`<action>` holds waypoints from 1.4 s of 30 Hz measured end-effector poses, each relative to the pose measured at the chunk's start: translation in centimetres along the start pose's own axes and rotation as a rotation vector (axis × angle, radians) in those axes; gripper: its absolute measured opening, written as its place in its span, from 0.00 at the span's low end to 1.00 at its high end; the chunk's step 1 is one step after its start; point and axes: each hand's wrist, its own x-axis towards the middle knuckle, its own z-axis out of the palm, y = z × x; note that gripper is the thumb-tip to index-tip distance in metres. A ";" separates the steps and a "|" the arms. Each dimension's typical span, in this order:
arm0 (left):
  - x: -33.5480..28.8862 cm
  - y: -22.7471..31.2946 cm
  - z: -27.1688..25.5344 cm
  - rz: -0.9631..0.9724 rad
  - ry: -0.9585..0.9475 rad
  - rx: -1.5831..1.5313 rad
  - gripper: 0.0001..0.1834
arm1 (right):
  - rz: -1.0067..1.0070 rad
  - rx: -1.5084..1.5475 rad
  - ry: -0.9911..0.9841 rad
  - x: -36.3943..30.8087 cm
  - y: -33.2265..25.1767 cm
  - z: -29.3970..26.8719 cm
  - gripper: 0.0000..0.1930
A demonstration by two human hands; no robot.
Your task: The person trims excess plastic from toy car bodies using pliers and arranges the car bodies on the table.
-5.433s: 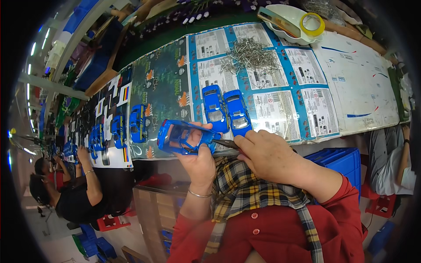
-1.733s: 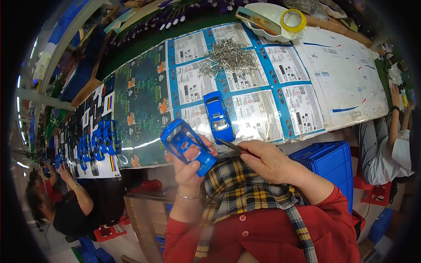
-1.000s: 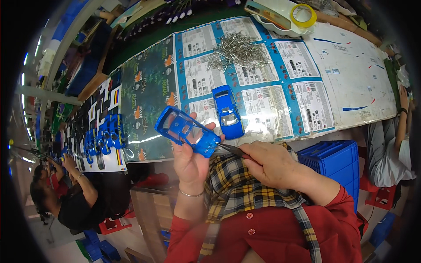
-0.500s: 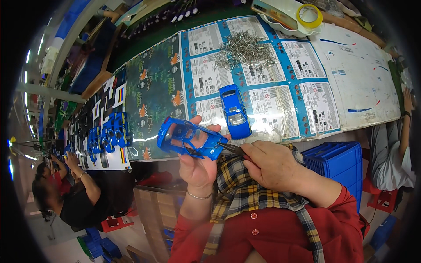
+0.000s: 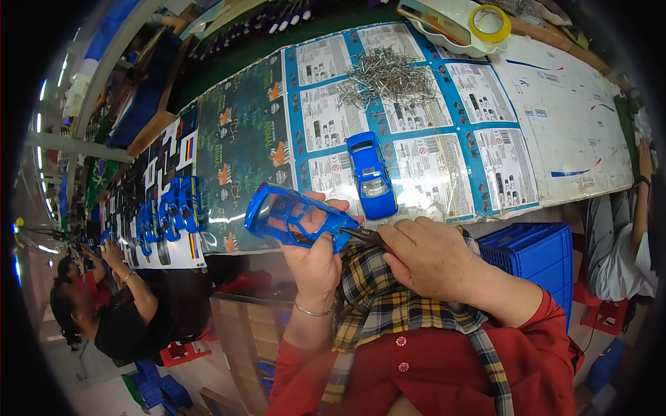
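Left hand (image 5: 316, 260) gripping blue toy car shell (image 5: 295, 217) — right hand (image 5: 430, 258) closed on a thin tool (image 5: 364, 236), seemingly tweezers — finished blue car (image 5: 372, 175) on the table (image 5: 576, 125).

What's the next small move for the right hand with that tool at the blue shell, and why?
Probably ease the dark tool tip a little further into the blue toy car shell. The left hand holds the shell underside-up, and the right hand has the tip right at its rear edge; whether it touches is unclear.

Blue toy car shell (image 5: 295, 216) in left hand (image 5: 316, 260)
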 end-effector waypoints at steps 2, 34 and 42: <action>-0.1 0.1 0.0 0.028 -0.028 0.012 0.34 | -0.025 -0.028 0.034 0.2 0.0 -0.1 0.18; -0.2 -1.3 0.2 0.078 0.095 0.237 0.29 | -0.058 -0.191 -0.079 1.2 0.3 -0.6 0.22; -0.3 -0.9 0.6 -0.030 0.153 0.101 0.26 | -0.159 -0.216 -0.040 1.2 1.0 -0.4 0.21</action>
